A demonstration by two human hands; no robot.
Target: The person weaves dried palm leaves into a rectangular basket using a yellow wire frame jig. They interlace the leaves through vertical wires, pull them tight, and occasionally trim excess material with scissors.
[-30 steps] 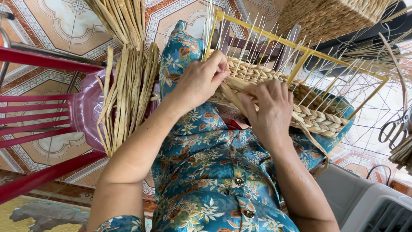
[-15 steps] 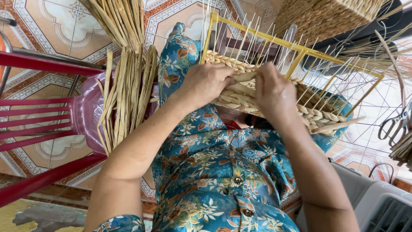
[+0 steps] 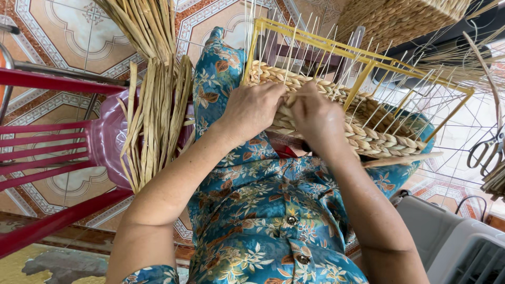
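Patterned floor tiles in orange, white and grey [image 3: 68, 31] lay under the scene, with a red slatted plastic chair [image 3: 47, 152] at the left and a bundle of dry tan reed strips [image 3: 155, 100] draped over it. On the lap, covered by blue floral fabric [image 3: 263, 210], rested a half-woven straw basket on a yellow wire frame [image 3: 368, 123], thin white wires rising from its rim. The left hand [image 3: 252, 108] pressed on the near edge of the braided weave, fingers curled shut on a strand there. The right hand [image 3: 315, 118] sat just beside it, touching it, its fingers closed around the braided strand at the same edge. A finished woven basket [image 3: 400, 18] stood far right, and metal scissors [image 3: 486, 150] lay at the right edge, near a grey plastic bin [image 3: 452, 242].
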